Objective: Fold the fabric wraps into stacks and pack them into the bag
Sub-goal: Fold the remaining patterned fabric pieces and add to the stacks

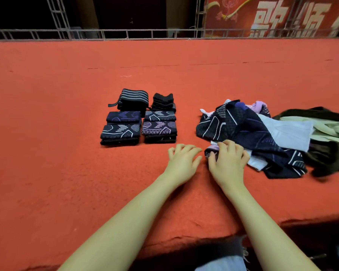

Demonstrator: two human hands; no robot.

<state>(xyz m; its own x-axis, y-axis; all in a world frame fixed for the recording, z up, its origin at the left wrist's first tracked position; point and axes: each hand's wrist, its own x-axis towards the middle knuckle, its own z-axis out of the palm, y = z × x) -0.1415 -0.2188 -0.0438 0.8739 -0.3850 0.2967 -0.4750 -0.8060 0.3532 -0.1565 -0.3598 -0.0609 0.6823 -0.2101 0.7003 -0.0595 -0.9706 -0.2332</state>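
A big red carpet (67,153) covers a raised stage floor, and all the things lie on it. The person's two bare arms reach out over the near edge.

The right hand (228,159) sits on the near left corner of a messy pile of wraps (249,130). Its fingers are bent down over a small dark and purple wrap (210,152) and hold it against the carpet. The left hand (183,157) rests just beside it on the bare carpet. Its fingers are loose and a little spread, and it holds nothing. The two hands are close together but not touching.

The messy pile lies to the right, near the near edge. It has dark blue cloth with white lines, some pale blue cloth and a bit of pink and purple. Touching the pile on its right side is a dark olive bag (329,153), lying open and floppy near the right edge, with light green cloth (329,128) on top of it.

To the left of the pile, well apart from it, six folded stacks (139,118) stand in two neat rows. The four near ones are dark blue with white or purple patterns. At the far end, the left one is black with grey stripes and the right one is plain black.

At the far edge of the carpet runs a metal rail (125,34), with a red banner (272,16) behind it on the right.
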